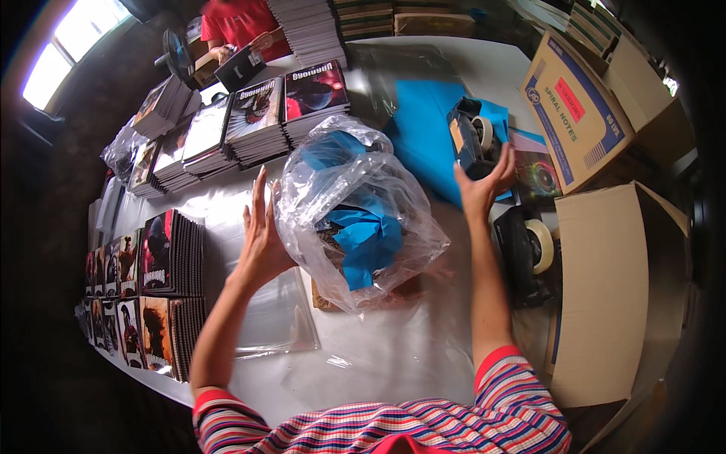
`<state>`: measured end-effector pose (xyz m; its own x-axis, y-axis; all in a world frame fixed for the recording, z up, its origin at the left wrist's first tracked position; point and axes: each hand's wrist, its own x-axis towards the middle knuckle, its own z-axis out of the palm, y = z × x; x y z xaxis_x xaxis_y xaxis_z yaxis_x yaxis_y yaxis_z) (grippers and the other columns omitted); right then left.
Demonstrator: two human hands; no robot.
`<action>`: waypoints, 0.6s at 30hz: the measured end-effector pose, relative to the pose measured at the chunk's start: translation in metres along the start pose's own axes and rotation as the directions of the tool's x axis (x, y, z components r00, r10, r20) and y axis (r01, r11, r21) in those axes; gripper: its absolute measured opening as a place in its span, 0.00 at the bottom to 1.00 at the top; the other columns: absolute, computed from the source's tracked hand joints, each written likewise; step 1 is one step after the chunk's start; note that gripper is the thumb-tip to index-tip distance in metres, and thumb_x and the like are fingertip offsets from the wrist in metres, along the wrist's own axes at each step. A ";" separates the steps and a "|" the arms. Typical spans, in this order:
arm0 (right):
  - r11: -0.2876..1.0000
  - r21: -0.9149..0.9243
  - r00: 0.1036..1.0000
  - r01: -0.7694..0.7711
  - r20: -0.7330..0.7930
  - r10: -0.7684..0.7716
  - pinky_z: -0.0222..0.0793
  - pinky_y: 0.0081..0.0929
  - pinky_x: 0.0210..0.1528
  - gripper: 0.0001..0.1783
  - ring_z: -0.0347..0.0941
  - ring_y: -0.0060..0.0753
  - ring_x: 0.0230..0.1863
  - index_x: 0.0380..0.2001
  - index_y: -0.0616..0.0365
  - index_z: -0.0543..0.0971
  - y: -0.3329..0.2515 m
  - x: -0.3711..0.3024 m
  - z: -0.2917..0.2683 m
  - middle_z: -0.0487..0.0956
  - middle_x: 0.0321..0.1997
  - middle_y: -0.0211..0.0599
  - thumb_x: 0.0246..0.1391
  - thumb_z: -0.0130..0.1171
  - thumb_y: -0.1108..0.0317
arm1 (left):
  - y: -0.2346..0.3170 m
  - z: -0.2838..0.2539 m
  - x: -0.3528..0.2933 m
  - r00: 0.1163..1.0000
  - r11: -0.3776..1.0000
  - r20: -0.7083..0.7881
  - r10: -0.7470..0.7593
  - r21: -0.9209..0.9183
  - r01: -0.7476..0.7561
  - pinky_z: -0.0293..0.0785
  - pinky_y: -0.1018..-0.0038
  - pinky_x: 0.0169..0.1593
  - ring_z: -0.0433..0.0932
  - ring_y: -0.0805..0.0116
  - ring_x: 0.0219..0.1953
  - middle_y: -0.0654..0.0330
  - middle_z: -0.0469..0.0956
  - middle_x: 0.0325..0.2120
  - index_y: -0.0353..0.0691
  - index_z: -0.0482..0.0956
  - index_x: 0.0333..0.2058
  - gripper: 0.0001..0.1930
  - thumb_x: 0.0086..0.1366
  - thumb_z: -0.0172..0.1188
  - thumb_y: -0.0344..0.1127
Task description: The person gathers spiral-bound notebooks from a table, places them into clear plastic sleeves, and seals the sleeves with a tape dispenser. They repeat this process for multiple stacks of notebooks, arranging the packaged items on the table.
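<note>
A clear plastic bag (302, 219) with crumpled blue paper (367, 246) in it stands on the table in front of me. My left hand (266, 240) is beside the bag's left side, fingers stretched and apart, holding nothing; whether it touches the plastic I cannot tell. My right hand (485, 188) grips the near end of a black tape dispenser (463, 144) carrying a pale roll of tape, thumb on one side and fingers on the other. Under and behind that dispenser lies a blue sheet (423, 125). A second black tape dispenser (516, 253) sits nearer me on the right.
Stacks of spiral notebooks (253, 113) fill the back left, and more notebook stacks (178, 253) line the left. Clear plastic sleeves (283, 318) lie near my left forearm. Cardboard boxes (597, 287) flank the right edge. Across the table a person in red (236, 26) holds a dark notebook.
</note>
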<state>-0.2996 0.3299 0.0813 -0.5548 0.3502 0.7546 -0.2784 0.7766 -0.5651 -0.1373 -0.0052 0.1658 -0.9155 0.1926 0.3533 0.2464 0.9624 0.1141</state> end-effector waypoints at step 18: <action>0.535 0.751 0.826 -0.386 0.540 -0.162 0.57 0.36 0.59 0.56 0.54 0.39 0.63 0.62 0.56 0.51 -0.069 0.040 0.020 0.57 0.63 0.43 0.33 0.74 0.61 | 0.046 0.003 0.211 0.804 0.535 -0.567 -0.179 -0.742 -0.404 0.72 0.78 0.36 0.75 0.73 0.32 0.60 0.77 0.33 0.32 0.74 0.41 0.13 0.58 0.54 0.32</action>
<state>-0.3181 0.2797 0.1435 -0.8363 -0.1193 0.5351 -0.5240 -0.1131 -0.8442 -0.3202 0.0805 0.2426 -0.6001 -0.1256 0.7900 0.7379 0.2945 0.6073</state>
